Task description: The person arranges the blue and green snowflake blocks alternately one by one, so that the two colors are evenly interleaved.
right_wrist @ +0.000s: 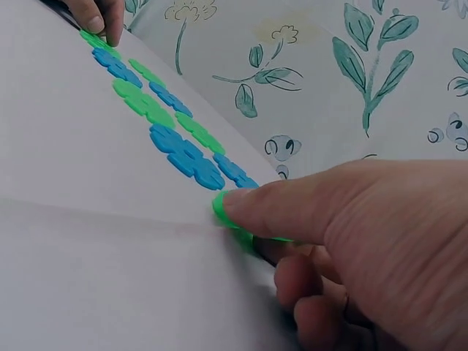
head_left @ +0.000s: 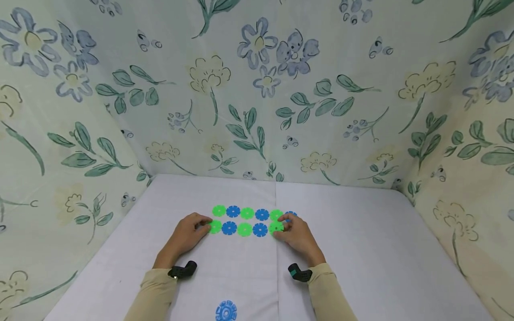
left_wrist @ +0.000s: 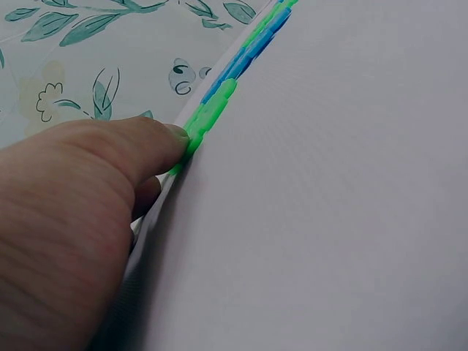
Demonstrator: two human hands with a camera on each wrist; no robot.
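Notched plastic flower discs lie in two rows, green and blue by turns. At the left end of the front row, my left hand holds the edge of a green disc between thumb and fingers. My right hand pinches another green disc at that row's right end; its thumb presses the rim in the right wrist view. Between them lie a blue disc, a green disc and a second blue disc. The right fingers partly cover a blue disc at the back row's right end.
Behind the front row runs the back row, with a green disc at its left end. A blue round notched piece lies near the bottom of the head view. White cloth covers the table, and a flowered curtain surrounds it.
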